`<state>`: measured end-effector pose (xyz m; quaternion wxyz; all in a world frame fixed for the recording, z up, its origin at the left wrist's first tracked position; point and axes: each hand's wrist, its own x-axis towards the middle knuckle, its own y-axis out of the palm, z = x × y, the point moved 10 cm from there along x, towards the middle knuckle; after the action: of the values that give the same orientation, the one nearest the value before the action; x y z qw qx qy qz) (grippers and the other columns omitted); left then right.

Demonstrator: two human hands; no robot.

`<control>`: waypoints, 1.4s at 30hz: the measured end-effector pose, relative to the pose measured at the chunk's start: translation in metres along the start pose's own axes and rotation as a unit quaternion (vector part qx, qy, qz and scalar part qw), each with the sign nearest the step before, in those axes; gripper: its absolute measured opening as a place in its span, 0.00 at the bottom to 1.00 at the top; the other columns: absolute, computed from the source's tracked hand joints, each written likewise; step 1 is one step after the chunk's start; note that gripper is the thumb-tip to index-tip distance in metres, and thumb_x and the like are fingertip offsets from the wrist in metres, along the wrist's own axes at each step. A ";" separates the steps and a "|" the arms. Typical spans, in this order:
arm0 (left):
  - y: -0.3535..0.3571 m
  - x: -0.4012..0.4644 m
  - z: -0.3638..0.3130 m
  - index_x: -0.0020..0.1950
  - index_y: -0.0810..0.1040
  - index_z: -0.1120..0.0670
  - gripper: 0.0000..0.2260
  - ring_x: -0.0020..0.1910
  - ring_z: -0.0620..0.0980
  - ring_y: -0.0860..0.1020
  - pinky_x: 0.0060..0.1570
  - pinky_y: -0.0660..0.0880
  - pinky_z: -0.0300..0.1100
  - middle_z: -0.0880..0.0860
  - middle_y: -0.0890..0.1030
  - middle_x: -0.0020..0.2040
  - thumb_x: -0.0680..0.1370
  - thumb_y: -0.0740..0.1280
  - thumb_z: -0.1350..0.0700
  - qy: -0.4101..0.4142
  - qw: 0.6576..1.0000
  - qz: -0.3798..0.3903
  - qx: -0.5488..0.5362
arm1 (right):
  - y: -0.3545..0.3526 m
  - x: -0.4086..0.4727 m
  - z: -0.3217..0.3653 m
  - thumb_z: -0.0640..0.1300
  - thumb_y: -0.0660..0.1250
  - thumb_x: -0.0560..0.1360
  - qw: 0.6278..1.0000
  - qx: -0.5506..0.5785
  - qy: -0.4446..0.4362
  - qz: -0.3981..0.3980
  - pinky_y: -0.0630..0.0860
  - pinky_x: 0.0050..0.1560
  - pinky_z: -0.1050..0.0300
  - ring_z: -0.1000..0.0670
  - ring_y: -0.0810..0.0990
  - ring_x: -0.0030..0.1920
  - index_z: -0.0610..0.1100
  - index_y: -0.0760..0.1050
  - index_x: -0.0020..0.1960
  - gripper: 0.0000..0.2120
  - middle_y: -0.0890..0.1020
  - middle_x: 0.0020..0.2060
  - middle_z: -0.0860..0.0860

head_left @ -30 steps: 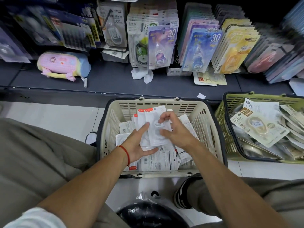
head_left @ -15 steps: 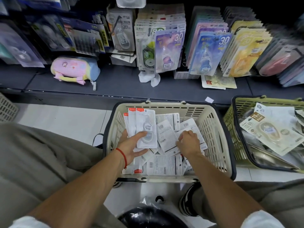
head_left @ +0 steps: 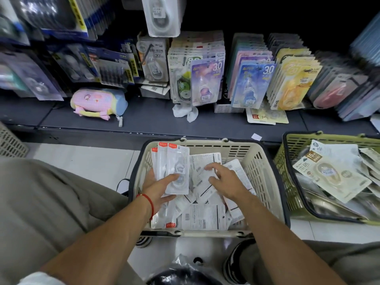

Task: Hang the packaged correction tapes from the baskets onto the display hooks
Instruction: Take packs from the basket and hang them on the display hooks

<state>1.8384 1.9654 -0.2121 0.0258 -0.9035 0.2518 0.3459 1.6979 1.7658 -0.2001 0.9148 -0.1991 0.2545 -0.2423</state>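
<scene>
Cream plastic basket (head_left: 265, 173) sits on the floor right under the hooks, so the packs (head_left: 202, 214) lying loose in it are an easy reach. Left hand (head_left: 159, 187) pinches a small fan (head_left: 171, 167) of them upright, red tops together, thumb across the front, likely so the holes line up for hanging. Right hand (head_left: 227, 181) hovers over the pile, fingers spread and loosely curled, holding nothing.

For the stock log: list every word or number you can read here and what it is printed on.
"30": purple hanging pack
"30": blue hanging pack
"20": clear hanging pack
"15M": brown badge on the beige pack in the green basket
Red-topped packs in the left hand: print too small.
Barcoded backs in the cream basket: too small.
</scene>
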 end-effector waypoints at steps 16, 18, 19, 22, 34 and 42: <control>0.048 -0.013 -0.131 0.63 0.78 0.45 0.25 0.53 0.55 0.86 0.45 0.86 0.54 0.51 0.86 0.57 0.71 0.82 0.58 0.145 0.987 0.060 0.045 | -0.151 -0.011 0.134 0.44 0.80 0.73 0.994 0.069 -0.079 -0.003 0.79 0.45 0.56 0.49 0.87 0.41 0.37 0.85 0.51 0.12 0.89 0.42 0.42; 0.060 -0.019 -0.160 0.62 0.78 0.46 0.23 0.54 0.56 0.86 0.51 0.85 0.60 0.52 0.86 0.57 0.71 0.82 0.59 0.179 0.979 0.070 0.060 | -0.176 -0.008 0.158 0.43 0.79 0.74 0.989 0.084 -0.096 -0.071 0.79 0.34 0.59 0.50 0.84 0.29 0.35 0.84 0.46 0.11 0.87 0.34 0.43; 0.066 -0.023 -0.175 0.62 0.78 0.46 0.23 0.55 0.56 0.86 0.53 0.84 0.63 0.51 0.86 0.56 0.71 0.82 0.59 0.193 0.976 0.081 0.062 | -0.188 -0.008 0.172 0.45 0.78 0.75 0.987 0.077 -0.103 -0.098 0.77 0.29 0.60 0.50 0.81 0.25 0.37 0.83 0.41 0.11 0.85 0.30 0.44; 0.090 -0.033 -0.213 0.66 0.77 0.45 0.24 0.56 0.58 0.86 0.52 0.83 0.66 0.51 0.87 0.59 0.73 0.81 0.57 0.199 0.967 0.157 0.039 | -0.216 -0.007 0.212 0.50 0.72 0.81 0.976 0.091 -0.135 -0.147 0.67 0.24 0.61 0.52 0.69 0.21 0.45 0.73 0.31 0.22 0.74 0.23 0.51; 0.129 -0.058 -0.345 0.67 0.78 0.42 0.25 0.59 0.58 0.86 0.47 0.84 0.58 0.52 0.85 0.63 0.73 0.80 0.53 0.318 0.919 0.231 -0.022 | -0.241 0.011 0.325 0.55 0.67 0.82 0.902 0.068 -0.251 -0.344 0.66 0.33 0.65 0.58 0.70 0.31 0.47 0.74 0.35 0.19 0.75 0.30 0.57; 0.067 -0.059 -0.381 0.63 0.77 0.45 0.21 0.54 0.51 0.86 0.51 0.84 0.63 0.47 0.87 0.55 0.74 0.79 0.58 0.430 0.901 0.026 -0.054 | -0.261 0.040 0.376 0.52 0.59 0.86 0.869 0.105 -0.293 -0.384 0.63 0.37 0.51 0.47 0.67 0.37 0.45 0.66 0.41 0.18 0.70 0.33 0.50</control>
<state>2.0022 1.8486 0.1235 -0.1429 -0.9574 0.2429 -0.0625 1.8504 1.6246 0.2098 0.7976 -0.2462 -0.1490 -0.5302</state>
